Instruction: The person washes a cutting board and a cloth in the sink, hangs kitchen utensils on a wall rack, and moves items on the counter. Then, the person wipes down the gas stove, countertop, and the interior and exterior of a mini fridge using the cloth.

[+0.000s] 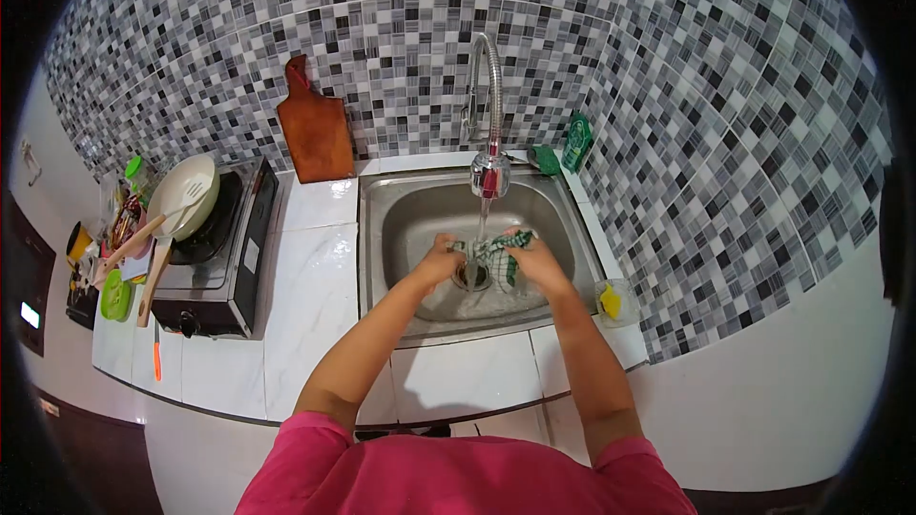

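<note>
Both hands are inside the steel sink, under water running from the faucet. A green-and-white checked cloth stretches between them, wet in the stream. My left hand has its fingers closed on the cloth's left end. Bunched in my right hand is the larger part of the cloth, hanging down on that side. Below the cloth, the drain shows partly in the sink's bottom.
A wooden cutting board leans on the tiled wall. To the left, a stove bears a pan with a slotted turner. A green bottle stands behind the sink; a yellow sponge lies at its right edge.
</note>
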### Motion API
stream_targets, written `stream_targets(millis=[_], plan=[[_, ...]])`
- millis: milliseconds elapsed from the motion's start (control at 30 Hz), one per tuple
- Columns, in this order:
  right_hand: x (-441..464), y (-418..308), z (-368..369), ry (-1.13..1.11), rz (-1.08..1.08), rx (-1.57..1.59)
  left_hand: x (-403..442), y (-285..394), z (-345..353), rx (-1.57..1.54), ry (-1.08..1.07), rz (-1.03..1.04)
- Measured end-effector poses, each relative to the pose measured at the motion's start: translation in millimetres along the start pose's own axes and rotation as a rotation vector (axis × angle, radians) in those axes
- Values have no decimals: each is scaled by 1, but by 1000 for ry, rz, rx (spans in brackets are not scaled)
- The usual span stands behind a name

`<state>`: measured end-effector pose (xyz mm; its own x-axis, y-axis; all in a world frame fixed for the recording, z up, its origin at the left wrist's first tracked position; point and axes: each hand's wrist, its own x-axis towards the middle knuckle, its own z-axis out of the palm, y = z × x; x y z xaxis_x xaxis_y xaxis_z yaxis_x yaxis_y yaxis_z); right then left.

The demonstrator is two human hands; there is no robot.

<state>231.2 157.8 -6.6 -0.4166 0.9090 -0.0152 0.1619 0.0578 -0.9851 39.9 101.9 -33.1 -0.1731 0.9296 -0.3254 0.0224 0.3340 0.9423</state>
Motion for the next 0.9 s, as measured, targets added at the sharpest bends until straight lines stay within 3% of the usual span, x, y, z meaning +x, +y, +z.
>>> stream_targets(millis=[167, 233, 300, 367, 500, 533, 600, 733, 833, 900], plan=[[20, -7, 12, -116, -97, 69, 42, -46, 3, 602, 37, 814], [18, -11, 10, -133, -102, 158, 24, -31, 7, 537, -76, 729], [14, -13, -2, -76, -64, 309, -2, 1, 3, 99, -318, 227], [11, -1, -25, -60, -20, 375, 8, -5, 3, 90, -276, 291], [0, 22, -50, 208, -72, -344, 15, -3, 1, 336, -205, 413], [-6, 18, -46, 233, -169, -537, 9, 5, 1, 392, -185, 383], [-17, 12, -30, 284, -362, -922, 6, 11, 4, 408, -199, 520], [-18, 6, 10, -54, -232, -424, 19, 10, 10, 417, -300, 655], [-6, 20, 24, -117, -81, -289, 4, 22, 1, -41, -399, 150], [12, 51, 23, -104, -236, -291, 20, 5, -11, -329, -338, 44]])
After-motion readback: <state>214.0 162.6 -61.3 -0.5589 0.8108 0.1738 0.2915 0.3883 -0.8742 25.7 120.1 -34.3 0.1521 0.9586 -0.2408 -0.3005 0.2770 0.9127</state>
